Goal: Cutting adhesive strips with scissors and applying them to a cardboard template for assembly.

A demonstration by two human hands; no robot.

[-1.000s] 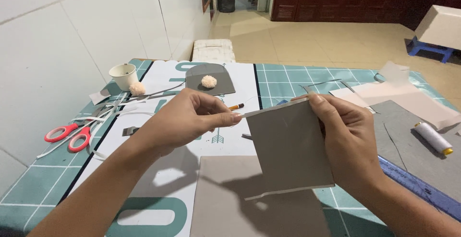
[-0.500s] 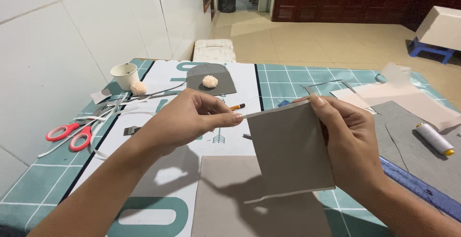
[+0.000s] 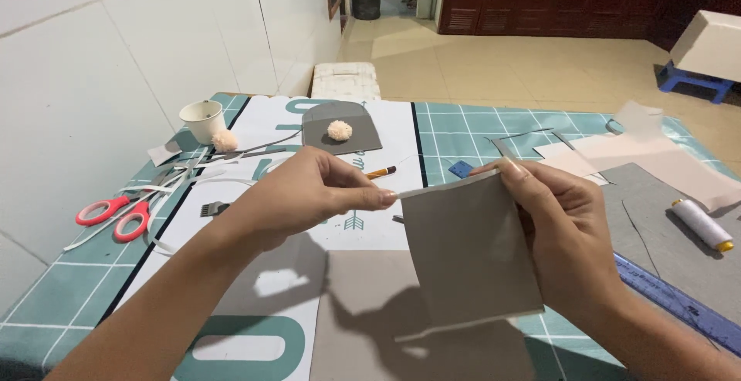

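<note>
Cutting mat (image 3: 471, 130), scissors (image 3: 116, 213), thread spool (image 3: 701, 225)

Over on the left edge of the counter (image 3: 463, 130), red-handled scissors (image 3: 116, 213) lie among loose white strips, with a small white cup (image 3: 202, 121) and a peach pompom (image 3: 225, 141) just beyond them near the tiled wall. Further back, a second pompom (image 3: 339, 129) sits on an arched grey piece (image 3: 343, 143), and an orange-and-black pencil (image 3: 381, 172) lies just in front of it. Out to the right, a spool of white thread (image 3: 701, 225) rests on grey sheet (image 3: 656, 226), a blue ruler (image 3: 679, 304) runs along the near edge, and pale pink sheet pieces (image 3: 656, 161) lie behind.
</note>
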